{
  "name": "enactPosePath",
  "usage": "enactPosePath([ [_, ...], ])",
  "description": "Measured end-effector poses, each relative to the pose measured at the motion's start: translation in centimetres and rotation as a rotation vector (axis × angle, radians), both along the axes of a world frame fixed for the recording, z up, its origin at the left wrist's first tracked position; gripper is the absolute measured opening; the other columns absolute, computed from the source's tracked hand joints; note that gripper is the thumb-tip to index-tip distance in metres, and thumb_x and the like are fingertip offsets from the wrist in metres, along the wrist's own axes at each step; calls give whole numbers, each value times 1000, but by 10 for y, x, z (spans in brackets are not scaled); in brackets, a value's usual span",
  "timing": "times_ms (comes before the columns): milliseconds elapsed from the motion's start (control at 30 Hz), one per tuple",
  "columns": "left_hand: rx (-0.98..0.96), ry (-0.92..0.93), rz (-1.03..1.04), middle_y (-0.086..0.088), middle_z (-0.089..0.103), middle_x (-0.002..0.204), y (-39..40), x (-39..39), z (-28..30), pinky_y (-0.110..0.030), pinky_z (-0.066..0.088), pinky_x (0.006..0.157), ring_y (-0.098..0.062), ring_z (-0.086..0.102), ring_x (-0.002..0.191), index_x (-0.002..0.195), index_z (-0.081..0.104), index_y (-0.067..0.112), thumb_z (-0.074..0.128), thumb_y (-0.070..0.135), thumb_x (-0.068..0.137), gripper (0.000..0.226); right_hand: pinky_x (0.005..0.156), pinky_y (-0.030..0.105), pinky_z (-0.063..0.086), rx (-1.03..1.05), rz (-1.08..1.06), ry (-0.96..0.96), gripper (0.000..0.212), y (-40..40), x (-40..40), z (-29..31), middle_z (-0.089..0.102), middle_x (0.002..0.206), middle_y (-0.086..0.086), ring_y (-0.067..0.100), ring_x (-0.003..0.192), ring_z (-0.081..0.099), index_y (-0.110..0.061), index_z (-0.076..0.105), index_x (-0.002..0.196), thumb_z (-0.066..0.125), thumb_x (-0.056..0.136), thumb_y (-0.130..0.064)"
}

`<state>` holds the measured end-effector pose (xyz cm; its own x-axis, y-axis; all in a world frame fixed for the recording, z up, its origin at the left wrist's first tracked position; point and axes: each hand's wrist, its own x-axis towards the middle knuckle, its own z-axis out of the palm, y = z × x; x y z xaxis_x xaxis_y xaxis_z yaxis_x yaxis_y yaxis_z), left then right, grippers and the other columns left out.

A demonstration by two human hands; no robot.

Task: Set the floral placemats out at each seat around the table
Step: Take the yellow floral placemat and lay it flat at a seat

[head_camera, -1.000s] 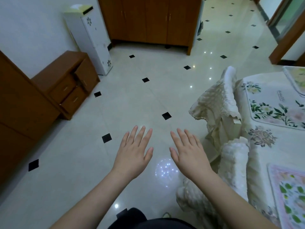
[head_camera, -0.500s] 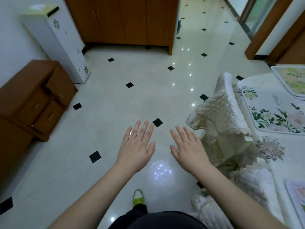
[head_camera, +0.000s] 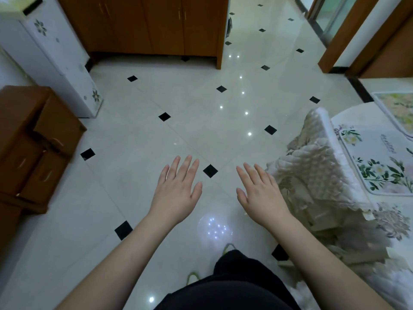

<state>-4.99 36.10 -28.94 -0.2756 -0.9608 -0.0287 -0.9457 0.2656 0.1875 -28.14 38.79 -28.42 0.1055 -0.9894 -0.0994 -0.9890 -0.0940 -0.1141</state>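
My left hand [head_camera: 177, 191] and my right hand [head_camera: 260, 193] hover palm-down over the tiled floor, fingers straight and spread, holding nothing. At the right edge stands the table [head_camera: 400, 222] under a pale flowered cloth. A floral placemat [head_camera: 380, 162] with green leaves and white blooms lies flat on it. A second floral placemat [head_camera: 396, 110], yellowish, lies further back, cut off by the frame edge. Both hands are left of the table and apart from the mats.
A chair with a cream quilted cover [head_camera: 317, 166] stands against the table's left side, right beside my right hand. A brown drawer cabinet [head_camera: 33, 142] and a white appliance [head_camera: 51, 54] line the left wall. Wooden cupboards [head_camera: 154, 25] stand at the back.
The view has swung left and upward along the table: the pink-edged mat at the lower right has left the frame. Both hands stay spread and empty, the right drifting a little rightward.
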Motion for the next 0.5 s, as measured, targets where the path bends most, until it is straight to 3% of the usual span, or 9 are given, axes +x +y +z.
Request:
enactPosePath([
  [500, 24, -107, -104, 5, 7, 168, -202, -79, 2, -40, -3, 122, -20, 0, 155, 160, 10, 26, 27, 49, 103, 63, 122, 39, 3, 6, -11, -63, 59, -197, -66, -10, 15, 165, -2, 24, 152, 8, -24, 15, 157, 32, 103, -40],
])
